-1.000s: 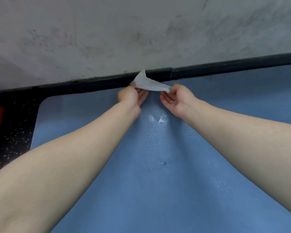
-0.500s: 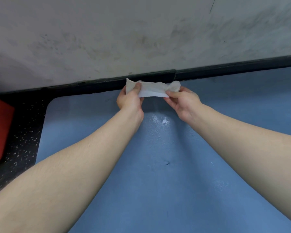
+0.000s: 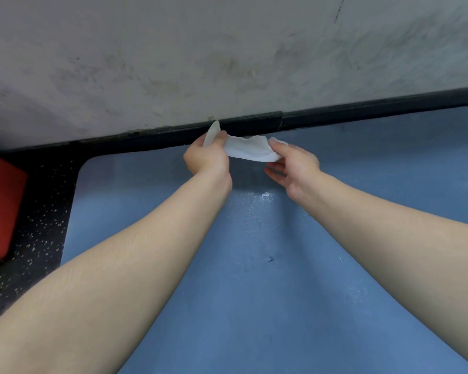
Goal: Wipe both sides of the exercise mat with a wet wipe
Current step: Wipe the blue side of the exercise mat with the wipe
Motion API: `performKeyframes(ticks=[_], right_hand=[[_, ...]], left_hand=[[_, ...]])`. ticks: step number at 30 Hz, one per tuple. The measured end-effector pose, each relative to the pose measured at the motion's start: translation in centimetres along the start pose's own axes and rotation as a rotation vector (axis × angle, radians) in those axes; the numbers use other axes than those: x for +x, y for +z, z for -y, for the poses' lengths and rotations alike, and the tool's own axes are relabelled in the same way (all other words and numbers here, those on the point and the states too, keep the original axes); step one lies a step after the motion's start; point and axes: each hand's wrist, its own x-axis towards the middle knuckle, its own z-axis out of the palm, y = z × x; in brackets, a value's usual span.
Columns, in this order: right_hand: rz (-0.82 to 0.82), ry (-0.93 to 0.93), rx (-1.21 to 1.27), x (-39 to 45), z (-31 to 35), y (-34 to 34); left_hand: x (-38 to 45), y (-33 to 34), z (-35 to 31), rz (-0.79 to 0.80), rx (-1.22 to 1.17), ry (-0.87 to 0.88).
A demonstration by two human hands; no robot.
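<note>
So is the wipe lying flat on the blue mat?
No, both hands, left hand and right hand, hold the wipe up above the mat.

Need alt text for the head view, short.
Two bare hands, left hand and right hand, hold a white wipe stretched between them above a blue mat. Behind runs a grey wall; a red block sits at left.

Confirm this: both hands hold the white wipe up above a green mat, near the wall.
Not quite: the mat is blue, not green, as the head view shows. The rest stands: left hand and right hand hold the white wipe above it, near the wall.
</note>
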Motion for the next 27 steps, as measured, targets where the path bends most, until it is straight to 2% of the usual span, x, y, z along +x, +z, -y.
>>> performKeyframes(ticks=[2, 5, 10, 13, 15, 17, 19, 21, 22, 24, 26, 27], right_hand=[[-0.072, -0.083, -0.004, -0.4, -0.6, 0.3], [-0.029, -0.107, 0.116, -1.6, -0.8, 1.1], [0.097, -0.175, -0.011, -2.4, -0.6, 0.5], [0.125, -0.123, 0.108, -2.5, 0.0, -0.6], [0.147, -0.103, 0.077, -2.3, 0.2, -1.1], [0.18, -0.131, -0.026, -1.9, -0.1, -1.3], [0.153, -0.151, -0.039, -1.4, -0.2, -1.5], [0.126, -0.137, -0.036, -1.1, -0.3, -1.7], [0.154, -0.127, -0.04, -1.1, -0.2, -1.8], [0.256, -0.118, -0.066, -1.3, -0.1, -1.7], [0.334, -0.135, -0.107, -1.2, 0.0, -1.8], [0.343, -0.156, -0.143, -1.0, 0.1, -1.9]], left_hand=[[-0.8, 0.4, 0.1, 0.066, 0.149, 0.236], [-2.6, 1.0, 1.1, 0.257, 0.355, 0.534], [-3.7, 1.0, 3.1, 0.49, 0.592, 0.747], [-3.6, 0.6, 3.2, 0.602, 0.813, 0.899], [-4.0, 0.1, 3.1, 0.71, 0.974, 0.921], [-4.0, -0.7, 2.9, 0.8, 0.997, 0.852], [-3.7, -1.4, 2.2, 0.811, 0.798, 0.705], [-3.1, -1.3, 1.6, 0.711, 0.636, 0.605], [-2.8, -1.0, 1.4, 0.656, 0.647, 0.553], [-2.0, -0.5, 1.0, 0.664, 0.697, 0.262], [-1.0, -0.4, 0.8, 0.791, 0.532, -0.158], [-0.4, -0.6, 0.7, 0.845, 0.434, -0.264]])
